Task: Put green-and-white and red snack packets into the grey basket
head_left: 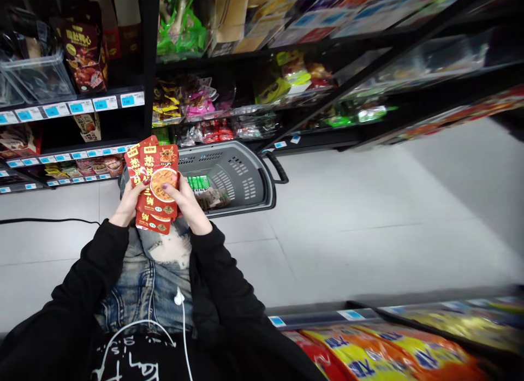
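Observation:
Several red food packets (158, 203) with a picture of a bowl on the front are fanned out between my two hands, above my knees. My left hand (129, 202) grips them at their left edge, thumb on top. On the right side, my right hand (186, 201) pinches the front packet with its thumb across the bowl picture. Just beyond my right hand stands a grey shopping basket (256, 173) on the floor. Inside it lie green packets (198, 182) and a brownish bag (212, 198).
Shelves of packaged snacks with price tags (85, 106) rise ahead. A clear bin (41, 78) sits at upper left. The basket's black handle (279, 168) sticks out rightward. Behind me at lower right, a shelf holds yellow-orange bags (360, 351). A black cable (49, 220) crosses the tiled floor.

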A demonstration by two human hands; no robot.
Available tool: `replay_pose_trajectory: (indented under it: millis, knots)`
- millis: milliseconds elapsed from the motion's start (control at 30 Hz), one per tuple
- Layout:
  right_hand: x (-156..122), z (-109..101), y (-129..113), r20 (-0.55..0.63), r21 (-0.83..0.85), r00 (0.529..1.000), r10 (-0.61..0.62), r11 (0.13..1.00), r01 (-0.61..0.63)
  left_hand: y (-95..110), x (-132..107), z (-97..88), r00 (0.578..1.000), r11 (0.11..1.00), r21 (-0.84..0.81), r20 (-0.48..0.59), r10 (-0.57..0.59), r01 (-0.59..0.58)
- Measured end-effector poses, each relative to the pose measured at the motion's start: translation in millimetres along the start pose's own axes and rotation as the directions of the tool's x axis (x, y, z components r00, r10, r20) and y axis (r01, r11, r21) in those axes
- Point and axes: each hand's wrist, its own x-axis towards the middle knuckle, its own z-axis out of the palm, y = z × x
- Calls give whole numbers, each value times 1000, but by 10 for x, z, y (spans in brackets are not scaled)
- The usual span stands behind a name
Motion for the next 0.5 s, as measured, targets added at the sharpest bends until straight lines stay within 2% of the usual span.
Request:
replay_pose_trajectory:
  millis: [167, 300, 400, 500]
  knots:
    - [-4, -103, -46, -58, -161, 996, -64, 985, 54, -34, 12, -10, 998, 998, 10, 37, 60, -60]
    - [-66, -87, -105, -111, -274, 988, -112, 958, 78, -61, 17, -1, 993, 994, 16, 54, 106, -107]
    - [-102, -49, -112, -214, -240, 965, -153, 966, 100, -68, 11, 15, 991, 992, 30, 67, 117, -119]
    - [-112, -20, -85, -276, -89, 954, -117, 991, 96, -76, 4, 26, 989, 991, 25, 70, 130, -132]
